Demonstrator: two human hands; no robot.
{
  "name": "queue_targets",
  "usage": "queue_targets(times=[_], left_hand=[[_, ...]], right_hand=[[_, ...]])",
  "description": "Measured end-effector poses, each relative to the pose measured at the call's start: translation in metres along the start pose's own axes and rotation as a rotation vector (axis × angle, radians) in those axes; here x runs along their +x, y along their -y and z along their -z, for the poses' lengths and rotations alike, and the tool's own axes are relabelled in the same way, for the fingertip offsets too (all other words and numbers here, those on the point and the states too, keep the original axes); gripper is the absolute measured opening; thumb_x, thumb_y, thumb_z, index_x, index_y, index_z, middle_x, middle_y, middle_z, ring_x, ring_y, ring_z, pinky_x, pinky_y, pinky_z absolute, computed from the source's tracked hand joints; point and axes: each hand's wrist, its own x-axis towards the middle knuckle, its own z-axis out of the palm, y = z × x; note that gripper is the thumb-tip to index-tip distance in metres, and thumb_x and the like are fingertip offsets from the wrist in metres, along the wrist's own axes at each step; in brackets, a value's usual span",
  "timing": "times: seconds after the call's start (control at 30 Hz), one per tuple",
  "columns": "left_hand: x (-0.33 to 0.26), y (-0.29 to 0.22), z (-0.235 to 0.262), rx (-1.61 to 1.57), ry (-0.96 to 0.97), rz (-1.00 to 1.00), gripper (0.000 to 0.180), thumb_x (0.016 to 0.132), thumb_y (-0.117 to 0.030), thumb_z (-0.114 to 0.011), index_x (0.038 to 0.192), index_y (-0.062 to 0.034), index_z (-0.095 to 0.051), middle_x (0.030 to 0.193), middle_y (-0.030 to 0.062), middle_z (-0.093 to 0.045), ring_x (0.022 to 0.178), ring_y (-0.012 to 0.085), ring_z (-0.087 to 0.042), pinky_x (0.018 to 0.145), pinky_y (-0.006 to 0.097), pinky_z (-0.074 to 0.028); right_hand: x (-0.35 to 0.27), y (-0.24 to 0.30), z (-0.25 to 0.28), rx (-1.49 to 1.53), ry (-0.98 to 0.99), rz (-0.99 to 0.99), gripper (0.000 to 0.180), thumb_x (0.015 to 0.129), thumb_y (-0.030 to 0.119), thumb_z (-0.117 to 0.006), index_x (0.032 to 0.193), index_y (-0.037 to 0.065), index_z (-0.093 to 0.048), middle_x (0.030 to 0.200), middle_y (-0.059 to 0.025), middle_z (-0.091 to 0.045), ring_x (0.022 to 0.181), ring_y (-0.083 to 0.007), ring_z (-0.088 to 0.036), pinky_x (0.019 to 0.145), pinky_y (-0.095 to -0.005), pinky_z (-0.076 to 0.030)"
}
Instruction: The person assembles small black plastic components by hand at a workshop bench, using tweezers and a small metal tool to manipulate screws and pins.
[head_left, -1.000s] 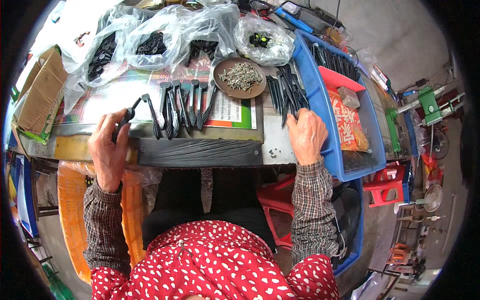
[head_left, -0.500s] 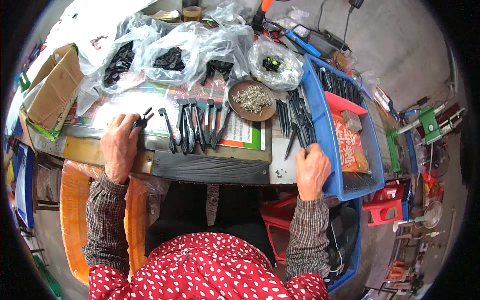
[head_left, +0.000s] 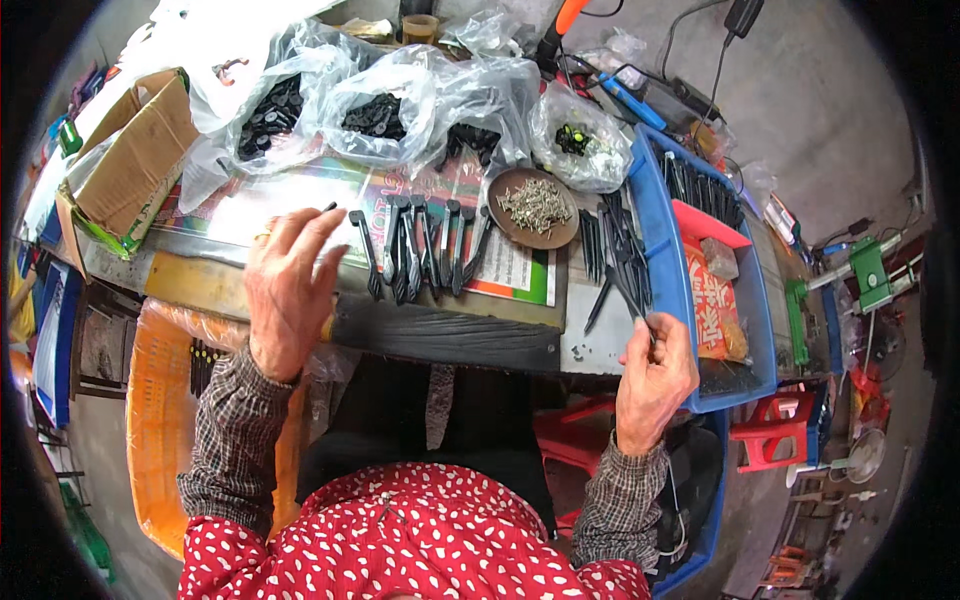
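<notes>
A worktable [head_left: 597,345] with a black front strip spans the view, a rectangular blue plastic bin [head_left: 672,270] at its right. The left hand [head_left: 290,300] is half-curled above the table's front edge, a small dark tip [head_left: 330,207] beyond its fingers; whether it grips this, I cannot tell. The right hand [head_left: 655,385] pinches the end of a slim black strip [head_left: 629,293] beside the bin, near a round brown dish [head_left: 530,238] of small metal screws.
</notes>
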Motion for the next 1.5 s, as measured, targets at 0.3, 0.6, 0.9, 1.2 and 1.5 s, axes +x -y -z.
queue_targets(times=[0.3,0.6,0.9,1.2,1.5], left_hand=[[-0.013,-0.095,0.009,-0.652,0.357,-0.363,0.047,0.069,-0.009,-0.072,0.114,-0.0033,-0.059,0.108,0.0136,-0.059,0.097,0.0298,-0.058,0.086,0.042,-0.044],[-0.038,-0.108,-0.009,-0.934,0.471,0.04,0.023,0.074,0.002,-0.069,0.095,-0.0009,-0.061,0.076,0.0135,-0.062,0.062,0.0283,-0.063,0.054,0.032,-0.049],[-0.049,-0.118,-0.016,-0.847,0.387,0.08,0.023,0.073,0.004,-0.069,0.094,-0.0012,-0.062,0.075,0.012,-0.063,0.061,0.0259,-0.063,0.052,0.03,-0.047],[-0.051,-0.123,-0.02,-0.851,0.347,0.078,0.019,0.072,0.007,-0.07,0.089,0.0025,-0.061,0.073,0.011,-0.063,0.062,0.018,-0.063,0.058,0.026,-0.048],[-0.059,-0.119,-0.02,-1.053,0.501,0.27,0.013,0.08,0.005,-0.065,0.092,0.0034,-0.059,0.075,0.0097,-0.066,0.066,0.0102,-0.064,0.058,0.023,-0.049]], right_hand=[[-0.022,0.045,0.009,0.736,0.577,0.022,0.013,0.08,-0.006,-0.065,0.091,-0.003,-0.06,0.079,-0.0069,-0.06,0.057,-0.0096,-0.059,0.05,-0.0222,-0.046],[-0.032,0.042,-0.002,0.902,0.621,-0.154,0.009,0.085,0.003,-0.066,0.091,-0.002,-0.06,0.074,-0.0037,-0.061,0.059,-0.007,-0.058,0.05,-0.0205,-0.046],[-0.03,0.032,-0.02,0.691,0.465,0.105,0.021,0.086,0.012,-0.066,0.074,-0.002,-0.056,0.06,-0.0106,-0.052,0.049,-0.0216,-0.051,0.048,-0.0311,-0.04],[-0.029,0.027,-0.024,0.723,0.469,0.169,0.017,0.084,0.006,-0.065,0.073,0.0,-0.053,0.061,-0.0096,-0.051,0.052,-0.0247,-0.054,0.047,-0.034,-0.041],[-0.031,0.02,-0.025,0.773,0.467,0.242,0.013,0.082,0.007,-0.068,0.078,0.0,-0.058,0.067,-0.0064,-0.057,0.053,-0.0167,-0.055,0.048,-0.0289,-0.042]])
